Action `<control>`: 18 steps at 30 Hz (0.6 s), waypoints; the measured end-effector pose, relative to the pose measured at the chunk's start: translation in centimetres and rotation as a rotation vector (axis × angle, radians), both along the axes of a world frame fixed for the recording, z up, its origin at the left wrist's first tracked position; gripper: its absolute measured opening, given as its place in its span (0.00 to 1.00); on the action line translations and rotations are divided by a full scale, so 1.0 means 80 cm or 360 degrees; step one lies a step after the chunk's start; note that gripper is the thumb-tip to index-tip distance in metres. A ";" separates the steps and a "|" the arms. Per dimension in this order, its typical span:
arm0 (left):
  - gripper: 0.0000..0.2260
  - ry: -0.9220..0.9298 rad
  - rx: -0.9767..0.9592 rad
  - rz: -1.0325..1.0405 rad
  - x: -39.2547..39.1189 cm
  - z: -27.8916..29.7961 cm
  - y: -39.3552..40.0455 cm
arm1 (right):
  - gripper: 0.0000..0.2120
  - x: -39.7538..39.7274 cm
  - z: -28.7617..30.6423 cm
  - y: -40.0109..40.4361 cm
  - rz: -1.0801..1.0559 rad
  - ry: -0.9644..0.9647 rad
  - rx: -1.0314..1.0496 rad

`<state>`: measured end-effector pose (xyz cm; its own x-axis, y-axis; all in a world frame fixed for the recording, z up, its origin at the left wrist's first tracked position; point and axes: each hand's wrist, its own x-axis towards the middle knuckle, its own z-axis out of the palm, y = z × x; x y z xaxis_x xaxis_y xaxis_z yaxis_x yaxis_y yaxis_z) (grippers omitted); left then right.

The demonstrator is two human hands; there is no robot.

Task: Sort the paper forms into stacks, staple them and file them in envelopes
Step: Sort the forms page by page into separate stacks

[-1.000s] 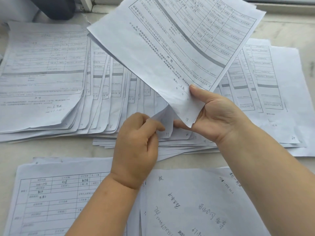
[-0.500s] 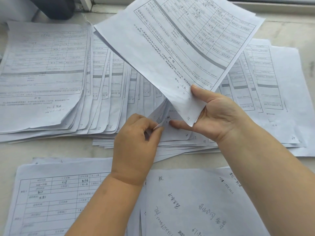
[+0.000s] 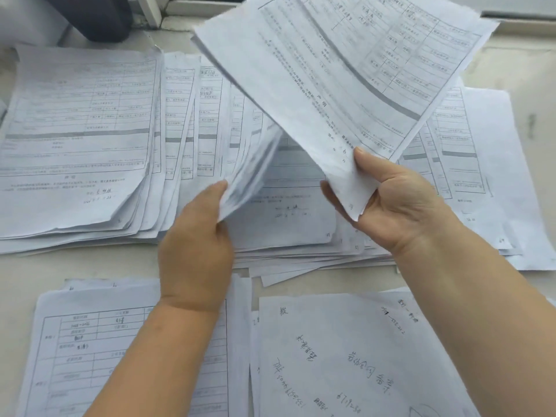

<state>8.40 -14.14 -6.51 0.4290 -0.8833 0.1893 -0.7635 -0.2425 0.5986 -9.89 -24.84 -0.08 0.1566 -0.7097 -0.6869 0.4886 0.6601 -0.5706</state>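
Observation:
Printed paper forms lie fanned across the table in an overlapping row [image 3: 180, 121]. My right hand [image 3: 400, 206] pinches the bottom corner of a small bundle of forms [image 3: 346, 70] and holds it tilted up above the row. My left hand [image 3: 198, 236] grips the lower edge of a form [image 3: 252, 164] lifted from the middle of the fan; that sheet is blurred with motion. Under it another form with a signature [image 3: 285, 212] lies flat.
A thicker pile of forms [image 3: 75, 139] sits at the left. Near me lie a stack with a printed table [image 3: 84, 356] and a sheet with handwriting [image 3: 346, 356]. A dark object [image 3: 96, 16] stands at the back left by the window ledge.
My left hand has gone from pinching a sheet's corner to lifting that sheet up and leftward. The bundle in my right hand has swung slightly to the right.

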 end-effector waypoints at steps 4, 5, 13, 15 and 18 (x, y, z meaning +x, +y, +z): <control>0.09 0.0567 -0.0386 0.0641 0.019 0.033 -0.008 | 0.07 -0.051 0.024 0.002 -0.0036 0.0489 -0.0254; 0.09 0.0685 -0.0448 0.0764 0.023 0.038 -0.009 | 0.07 -0.062 0.029 0.004 0.0066 0.0665 -0.0326; 0.07 0.0440 -0.0531 0.0508 0.036 0.053 -0.004 | 0.04 -0.001 0.022 -0.002 0.0915 0.1275 -0.0404; 0.08 0.0331 -0.0365 0.0211 0.031 0.045 -0.003 | 0.04 0.027 0.000 -0.007 0.1062 0.1325 -0.0332; 0.21 0.0010 0.0182 -0.0329 0.025 0.024 -0.005 | 0.04 0.039 -0.026 -0.008 0.1130 0.1240 -0.0187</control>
